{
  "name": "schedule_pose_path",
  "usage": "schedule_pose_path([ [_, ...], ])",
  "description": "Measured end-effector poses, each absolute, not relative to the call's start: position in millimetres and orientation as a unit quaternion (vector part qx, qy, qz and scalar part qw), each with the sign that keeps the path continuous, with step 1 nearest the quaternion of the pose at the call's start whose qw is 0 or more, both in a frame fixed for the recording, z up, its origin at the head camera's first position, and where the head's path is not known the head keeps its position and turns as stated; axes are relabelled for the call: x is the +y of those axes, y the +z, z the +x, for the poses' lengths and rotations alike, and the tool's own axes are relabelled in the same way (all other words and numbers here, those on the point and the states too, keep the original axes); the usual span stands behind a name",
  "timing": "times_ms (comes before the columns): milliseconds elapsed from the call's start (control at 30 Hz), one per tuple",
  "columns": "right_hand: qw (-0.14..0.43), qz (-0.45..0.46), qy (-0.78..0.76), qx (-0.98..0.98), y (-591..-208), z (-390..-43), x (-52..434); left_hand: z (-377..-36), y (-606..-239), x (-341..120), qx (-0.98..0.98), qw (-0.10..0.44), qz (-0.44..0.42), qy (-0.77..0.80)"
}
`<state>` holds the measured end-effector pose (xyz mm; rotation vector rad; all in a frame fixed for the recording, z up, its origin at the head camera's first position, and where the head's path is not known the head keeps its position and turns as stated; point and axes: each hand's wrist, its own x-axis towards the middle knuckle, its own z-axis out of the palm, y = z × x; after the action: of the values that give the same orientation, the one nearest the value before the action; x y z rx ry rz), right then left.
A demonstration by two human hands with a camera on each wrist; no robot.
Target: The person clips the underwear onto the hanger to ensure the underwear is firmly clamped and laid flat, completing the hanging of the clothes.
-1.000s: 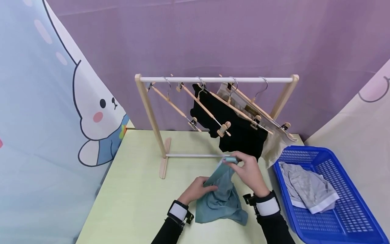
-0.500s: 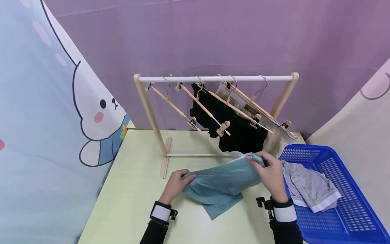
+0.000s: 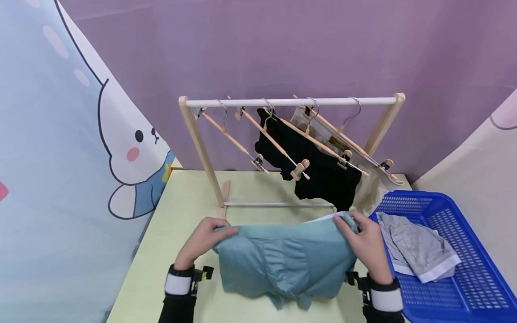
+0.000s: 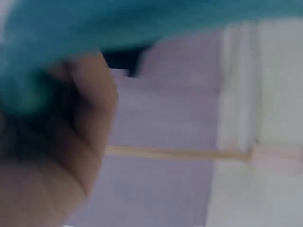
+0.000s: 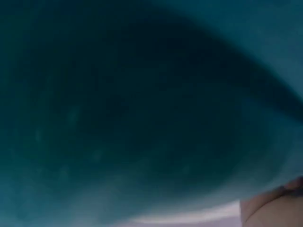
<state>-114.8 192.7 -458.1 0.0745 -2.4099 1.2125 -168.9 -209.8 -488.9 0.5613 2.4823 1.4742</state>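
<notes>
holding the teal garment by the two ends of its upper band, both hands are above the surface. the left hand is clamped on one end, with the thumb lying on the front of the cloth. the right hand is clamped on the other end in the same manner, and near it a white strip shows behind the band. between the hands the cloth is spread wide, with gathered folds in its middle, and it hangs toward the near edge of the surface; i cannot tell if its lower end touches there. the left wrist view is blurred, and the right wrist view is mostly filled by the dark cloth.

at the right edge of the surface, hiding a part of it, is a blue basket. a grey cloth with white border lies inside, folded loosely.

behind the garment, near the far edge of the surface, stands a wooden rack with a white bar. four clip hangers hang from this bar. the third one from the left carries a black garment, and the fourth carries a beige garment. beyond the far edge is a purple curtain.
</notes>
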Motion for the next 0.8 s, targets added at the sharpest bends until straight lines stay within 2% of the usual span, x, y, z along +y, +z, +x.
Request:
schedule_pose_path([
  [133,0.148,0.016,0.409,-0.9,-499.5,-140.4,191.0,-180.8,-519.3,-189.2,0.909,-0.003,0.125,0.398],
  [233,0.074,0.017,0.392,-0.917,-529.1,-148.0,186.4,-175.9,-543.2,-176.9,0.925,-0.025,0.119,0.359],
  [300,0.043,0.024,0.375,-0.926,-543.7,-145.9,182.2,-168.4,-558.5,-171.1,0.929,-0.007,0.149,0.34],
  [467,-0.025,0.073,0.326,-0.942,-572.5,-131.0,168.5,-147.3,-586.4,-162.8,0.927,0.09,0.233,0.28],
  [600,-0.079,0.097,0.281,-0.951,-593.5,-122.6,163.0,-134.2,-598.6,-163.2,0.939,0.139,0.226,0.22],
  [800,-0.016,0.053,0.204,-0.977,-606.1,-124.8,171.6,-129.3,-607.6,-166.1,0.951,0.136,0.206,0.189],
])
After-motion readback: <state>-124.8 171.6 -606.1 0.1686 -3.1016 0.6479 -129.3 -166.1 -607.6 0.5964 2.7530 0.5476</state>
